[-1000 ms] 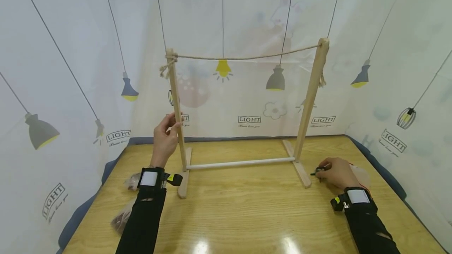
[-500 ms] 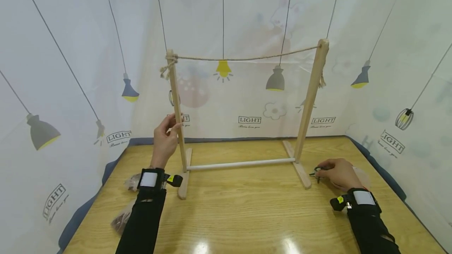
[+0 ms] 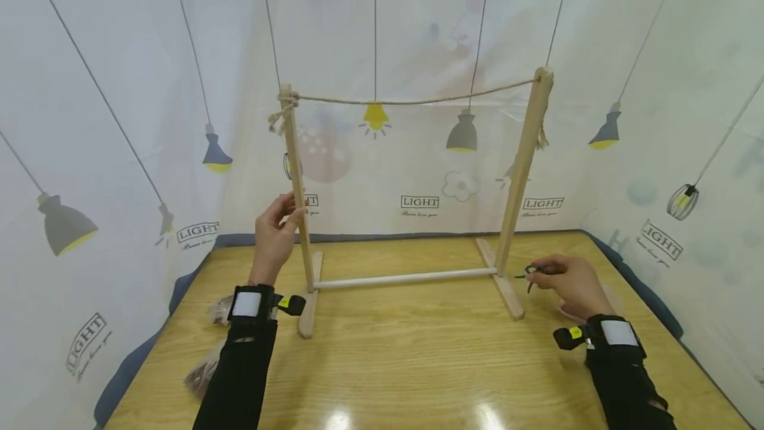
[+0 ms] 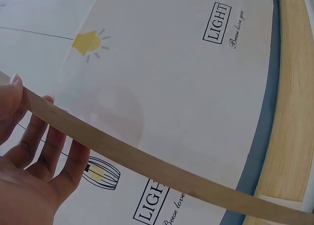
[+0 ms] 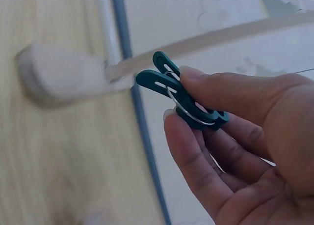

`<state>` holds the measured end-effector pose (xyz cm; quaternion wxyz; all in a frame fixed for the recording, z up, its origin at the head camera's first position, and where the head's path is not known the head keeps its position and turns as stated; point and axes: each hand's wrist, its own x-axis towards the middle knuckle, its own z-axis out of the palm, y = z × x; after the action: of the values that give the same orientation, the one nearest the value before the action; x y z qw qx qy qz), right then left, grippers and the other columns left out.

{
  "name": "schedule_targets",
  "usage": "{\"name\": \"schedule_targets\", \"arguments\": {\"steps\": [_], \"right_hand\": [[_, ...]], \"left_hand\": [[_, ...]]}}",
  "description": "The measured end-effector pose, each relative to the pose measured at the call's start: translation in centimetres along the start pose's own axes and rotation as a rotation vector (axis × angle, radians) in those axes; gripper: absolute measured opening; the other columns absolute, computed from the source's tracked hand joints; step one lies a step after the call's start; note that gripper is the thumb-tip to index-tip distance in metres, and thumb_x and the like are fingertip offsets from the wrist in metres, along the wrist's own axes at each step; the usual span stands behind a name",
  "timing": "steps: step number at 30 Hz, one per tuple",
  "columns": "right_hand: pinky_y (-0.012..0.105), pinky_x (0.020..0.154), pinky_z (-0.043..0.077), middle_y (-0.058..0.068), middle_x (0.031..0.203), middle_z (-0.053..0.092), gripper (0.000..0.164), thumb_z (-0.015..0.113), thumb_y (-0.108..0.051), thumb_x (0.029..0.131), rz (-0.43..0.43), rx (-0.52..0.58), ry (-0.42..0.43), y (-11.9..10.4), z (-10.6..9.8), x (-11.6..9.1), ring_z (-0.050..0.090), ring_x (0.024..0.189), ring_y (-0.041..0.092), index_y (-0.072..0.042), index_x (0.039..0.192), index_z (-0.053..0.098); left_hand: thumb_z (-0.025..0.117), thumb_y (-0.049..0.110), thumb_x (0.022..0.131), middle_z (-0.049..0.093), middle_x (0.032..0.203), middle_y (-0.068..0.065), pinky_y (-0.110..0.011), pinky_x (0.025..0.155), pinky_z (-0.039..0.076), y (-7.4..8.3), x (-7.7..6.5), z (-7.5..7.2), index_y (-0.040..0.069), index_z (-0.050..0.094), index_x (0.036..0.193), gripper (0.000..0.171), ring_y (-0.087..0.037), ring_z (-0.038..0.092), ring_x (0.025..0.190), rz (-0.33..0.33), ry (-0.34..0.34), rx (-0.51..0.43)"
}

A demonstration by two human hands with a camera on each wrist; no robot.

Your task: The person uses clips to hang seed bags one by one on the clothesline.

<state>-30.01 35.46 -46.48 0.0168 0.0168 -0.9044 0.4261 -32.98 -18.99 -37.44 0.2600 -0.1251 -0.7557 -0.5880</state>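
Note:
A wooden frame stands on the table, with a twine line (image 3: 418, 102) tied between its two posts and a white rod (image 3: 406, 278) joining them low down. My left hand (image 3: 274, 241) grips the left post (image 3: 303, 231) about midway up, thumb on one side and fingers on the other, as the left wrist view shows too. Just right of the right post (image 3: 522, 171), my right hand (image 3: 573, 284) pinches a dark green clothespin (image 5: 184, 99) between thumb and fingers, above the table. Its two handle ends point away from the hand.
Two clear bags with brownish contents, one nearer (image 3: 201, 373) and one farther (image 3: 221, 310), lie beside my left forearm. A pale, partly hidden item (image 3: 610, 297) lies behind my right hand. Printed cloth walls (image 3: 418, 164) close off the back and sides of the table (image 3: 388, 350).
My right hand has lifted the clothespin from near the tabletop and moved it slightly left, towards the right post. My left hand keeps its grip on the left post.

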Motion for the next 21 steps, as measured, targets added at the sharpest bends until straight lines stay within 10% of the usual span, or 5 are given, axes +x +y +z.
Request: {"name": "schedule_targets", "arguments": {"steps": [13, 21], "right_hand": [[0.041, 0.093, 0.057, 0.008, 0.113, 0.078, 0.051, 0.073, -0.050, 0.092, -0.115, 0.063, 0.036, -5.3, 0.1, -1.1, 0.073, 0.091, 0.006, -0.017, 0.131, 0.069], [0.025, 0.084, 0.058, 0.002, 0.107, 0.078, 0.047, 0.077, -0.044, 0.091, -0.180, 0.132, 0.068, -8.9, 0.9, -1.5, 0.071, 0.089, 0.003, -0.017, 0.129, 0.070]], "left_hand": [[0.066, 0.012, 0.101, 0.065, 0.125, -0.022, -0.013, 0.083, 0.054, 1.2, -0.9, -0.1, 0.006, 0.060, 0.142, 0.041, -0.006, 0.061, 0.107, 0.045, 0.055, -0.054], [0.069, -0.001, 0.095, 0.058, 0.138, -0.021, -0.027, 0.105, 0.049, 1.9, -2.1, 0.0, 0.003, 0.055, 0.146, 0.053, -0.023, 0.054, 0.129, 0.228, 0.184, -0.036]]}}
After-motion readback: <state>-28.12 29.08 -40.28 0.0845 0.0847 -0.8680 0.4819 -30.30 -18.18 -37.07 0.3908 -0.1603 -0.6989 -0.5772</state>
